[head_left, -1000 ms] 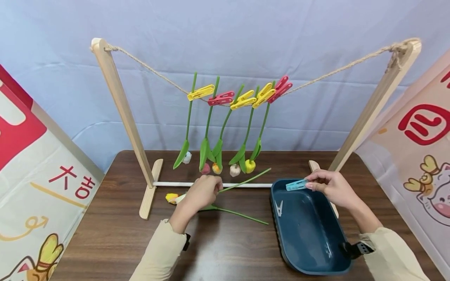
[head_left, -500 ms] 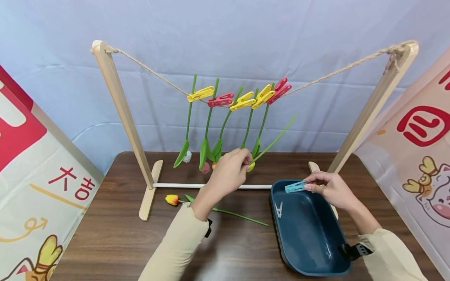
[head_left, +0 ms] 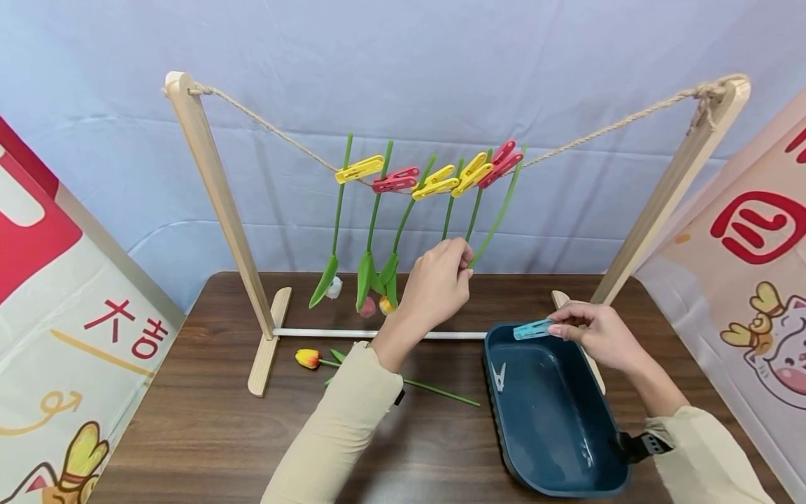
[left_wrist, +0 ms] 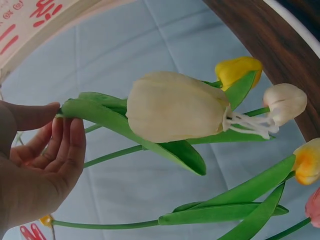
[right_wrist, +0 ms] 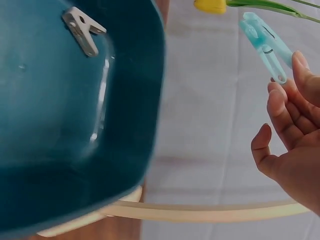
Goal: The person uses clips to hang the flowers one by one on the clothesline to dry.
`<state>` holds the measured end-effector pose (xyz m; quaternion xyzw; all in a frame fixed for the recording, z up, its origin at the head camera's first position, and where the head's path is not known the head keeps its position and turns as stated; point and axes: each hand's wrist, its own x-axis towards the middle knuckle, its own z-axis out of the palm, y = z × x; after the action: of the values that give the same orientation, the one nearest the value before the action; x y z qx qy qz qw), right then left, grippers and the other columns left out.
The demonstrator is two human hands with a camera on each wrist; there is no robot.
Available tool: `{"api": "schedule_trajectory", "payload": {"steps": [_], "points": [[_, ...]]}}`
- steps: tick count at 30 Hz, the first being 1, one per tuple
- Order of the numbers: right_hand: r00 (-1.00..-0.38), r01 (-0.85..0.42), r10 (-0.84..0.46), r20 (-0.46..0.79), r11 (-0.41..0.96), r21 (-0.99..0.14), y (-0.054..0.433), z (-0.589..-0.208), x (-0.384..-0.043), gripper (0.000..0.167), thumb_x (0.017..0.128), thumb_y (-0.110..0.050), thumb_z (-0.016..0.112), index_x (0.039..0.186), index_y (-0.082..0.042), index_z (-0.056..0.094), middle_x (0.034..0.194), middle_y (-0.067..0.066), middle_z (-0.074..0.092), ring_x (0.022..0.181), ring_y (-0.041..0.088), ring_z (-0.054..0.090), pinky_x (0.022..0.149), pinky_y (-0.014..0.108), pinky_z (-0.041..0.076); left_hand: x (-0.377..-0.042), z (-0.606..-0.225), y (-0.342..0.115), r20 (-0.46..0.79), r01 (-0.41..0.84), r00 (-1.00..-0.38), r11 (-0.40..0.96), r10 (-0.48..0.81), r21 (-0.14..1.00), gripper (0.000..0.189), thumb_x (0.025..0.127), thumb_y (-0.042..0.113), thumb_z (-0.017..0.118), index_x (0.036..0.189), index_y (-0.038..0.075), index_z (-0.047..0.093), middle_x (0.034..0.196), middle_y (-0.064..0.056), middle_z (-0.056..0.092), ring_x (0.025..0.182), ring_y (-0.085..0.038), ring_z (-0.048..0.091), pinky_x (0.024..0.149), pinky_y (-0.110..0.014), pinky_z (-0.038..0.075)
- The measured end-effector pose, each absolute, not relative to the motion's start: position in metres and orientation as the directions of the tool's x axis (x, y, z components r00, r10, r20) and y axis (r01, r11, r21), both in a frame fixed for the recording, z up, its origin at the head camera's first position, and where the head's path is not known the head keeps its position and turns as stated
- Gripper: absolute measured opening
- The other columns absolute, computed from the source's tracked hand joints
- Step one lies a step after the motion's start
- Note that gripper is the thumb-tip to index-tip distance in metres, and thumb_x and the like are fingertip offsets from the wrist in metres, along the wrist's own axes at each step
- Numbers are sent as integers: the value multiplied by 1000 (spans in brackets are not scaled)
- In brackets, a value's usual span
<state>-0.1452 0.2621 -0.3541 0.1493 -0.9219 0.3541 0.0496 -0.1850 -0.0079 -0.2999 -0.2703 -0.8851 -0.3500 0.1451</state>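
Observation:
My left hand (head_left: 439,285) pinches the stem of a white tulip (left_wrist: 175,106) near its leaves. The bloom hangs downward in the left wrist view, and the stem's tip rises close to the red clothespin (head_left: 502,165) at the right end of the row; whether they touch I cannot tell. Above the far end of the blue basin, my right hand (head_left: 595,332) holds a light-blue clothespin (right_wrist: 265,46) between thumb and fingers. Several tulips hang upside down from a rope (head_left: 264,124), held by yellow clothespins (head_left: 360,169) and red ones.
A red-yellow tulip (head_left: 308,359) lies on the brown table (head_left: 208,420). Inside the blue basin (head_left: 554,483) is a white clothespin (head_left: 499,377). Wooden posts (head_left: 220,203) carry the rope, and a white bar (head_left: 327,332) joins their feet.
My left hand has lifted the white tulip off the table and carried it up and right toward the rope, its stem turning more upright. My right hand stays nearly still with the light-blue clothespin.

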Motion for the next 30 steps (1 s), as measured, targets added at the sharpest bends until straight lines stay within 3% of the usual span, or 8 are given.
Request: {"api": "schedule_trajectory", "payload": {"steps": [5,10,17,23,26,30], "points": [[-922,-384,-265,282,721,-577,263,-328,-155,5,82,-5,67,86,-3,68,75,2,61,55,9,48,47,22,40,-187,-301,-7,443,573,-816,617,370,540,7,87,9,60,92,7,56,84,-2,56,74,-14,54,67,-25,45],[-898,-409,-224,380,746,-526,250,-276,-167,5,80,-3,69,85,-4,69,70,-1,55,55,10,41,45,21,32,-187,-302,-8,445,574,-815,616,371,539,7,87,9,61,91,6,56,84,-2,56,74,-14,54,68,-25,45],[-806,-468,-181,563,777,-421,223,-200,-175,9,78,-2,71,85,3,69,64,-12,51,59,6,38,50,18,28,-187,-302,-7,455,583,-808,613,373,533,7,86,9,62,91,6,57,84,-3,57,74,-14,56,68,-25,46],[-739,-492,-215,639,819,-294,204,-163,-181,9,79,-3,69,84,5,68,67,-24,47,63,3,39,57,18,28,-187,-302,-7,444,578,-813,612,377,539,8,87,9,62,92,6,57,84,-3,57,75,-14,55,68,-25,46],[-716,-484,-241,655,848,-217,197,-154,-184,11,80,-4,69,84,6,68,69,-14,51,61,2,35,58,18,27,-187,-303,-7,446,579,-812,611,375,540,8,87,9,62,92,5,57,84,-3,57,75,-14,55,68,-25,46],[-695,-465,-272,666,876,-127,189,-149,-187,13,81,-5,68,83,8,67,73,9,56,61,-5,32,57,20,25,-188,-302,-6,450,579,-812,609,372,541,9,87,10,62,92,5,57,84,-3,57,75,-14,56,68,-25,46]]}}
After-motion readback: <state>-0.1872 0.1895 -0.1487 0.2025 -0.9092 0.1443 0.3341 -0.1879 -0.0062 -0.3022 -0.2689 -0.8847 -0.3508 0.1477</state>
